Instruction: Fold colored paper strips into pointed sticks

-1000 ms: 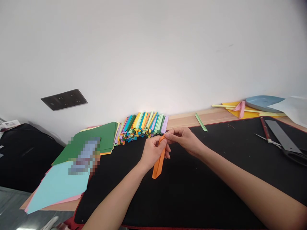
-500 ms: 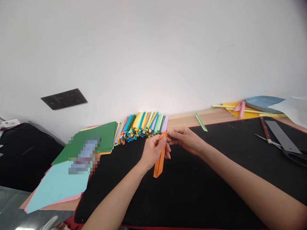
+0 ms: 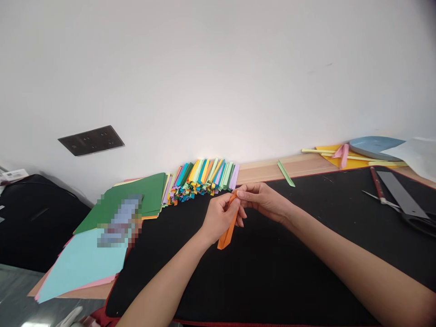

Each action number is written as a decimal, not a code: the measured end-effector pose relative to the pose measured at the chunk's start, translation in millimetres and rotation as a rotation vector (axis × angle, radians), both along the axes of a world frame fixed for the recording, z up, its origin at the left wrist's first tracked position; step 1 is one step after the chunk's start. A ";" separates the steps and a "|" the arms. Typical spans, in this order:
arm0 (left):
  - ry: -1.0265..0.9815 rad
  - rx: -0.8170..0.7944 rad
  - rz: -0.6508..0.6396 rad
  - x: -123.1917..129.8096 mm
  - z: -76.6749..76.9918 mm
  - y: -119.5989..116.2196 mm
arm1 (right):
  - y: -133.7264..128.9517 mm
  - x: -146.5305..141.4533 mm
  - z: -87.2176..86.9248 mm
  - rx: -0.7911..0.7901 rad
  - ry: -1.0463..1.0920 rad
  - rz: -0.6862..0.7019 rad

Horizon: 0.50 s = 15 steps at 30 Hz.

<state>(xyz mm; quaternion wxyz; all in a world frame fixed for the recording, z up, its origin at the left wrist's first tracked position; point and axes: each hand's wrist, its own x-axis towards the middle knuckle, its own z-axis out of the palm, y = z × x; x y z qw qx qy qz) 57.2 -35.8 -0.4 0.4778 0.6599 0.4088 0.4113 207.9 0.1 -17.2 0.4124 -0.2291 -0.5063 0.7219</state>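
Note:
An orange folded paper strip (image 3: pixel 226 237) slants down from between my two hands, above the black mat (image 3: pixel 272 272). My left hand (image 3: pixel 220 215) is closed on it, thumb pressed over its upper part. With thumb and fingertips, my right hand (image 3: pixel 260 200) pinches the strip's top end, and the two hands touch there. The fingers cover most of the upper end, so its fold is hidden. Just behind the hands lies a pile of folded paper strips (image 3: pixel 204 177) in many colours, against the wall.
At left are green sheets (image 3: pixel 150 195) and light blue sheets (image 3: pixel 85 263). A light green strip (image 3: pixel 285 173) lies at the mat's back edge. Scissors (image 3: pixel 415 222), a metal ruler (image 3: pixel 402 193) and a red-handled knife (image 3: pixel 377 184) rest at right, near a blue plate (image 3: pixel 371 147).
My right thumb has come over the strip's top end, which now shows less. The lower end of the strip has risen slightly. Everything else stays in place.

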 end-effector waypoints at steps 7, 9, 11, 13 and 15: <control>0.015 -0.025 0.013 -0.3 -1.3 0.8 | 0.3 0.7 -1.6 -0.033 -0.015 -0.049; 0.033 -0.058 0.006 -0.3 -1.5 0.8 | 0.2 -0.3 -1.5 -0.017 -0.028 -0.089; 0.051 -0.089 -0.003 -0.2 -1.6 0.7 | -0.3 -1.5 -0.8 0.032 -0.040 -0.123; 0.067 -0.109 -0.005 0.0 -1.8 0.6 | -1.3 -2.4 0.3 0.076 -0.049 -0.145; 0.075 -0.118 -0.006 0.0 -2.2 0.7 | -2.7 -2.9 1.9 0.105 -0.064 -0.155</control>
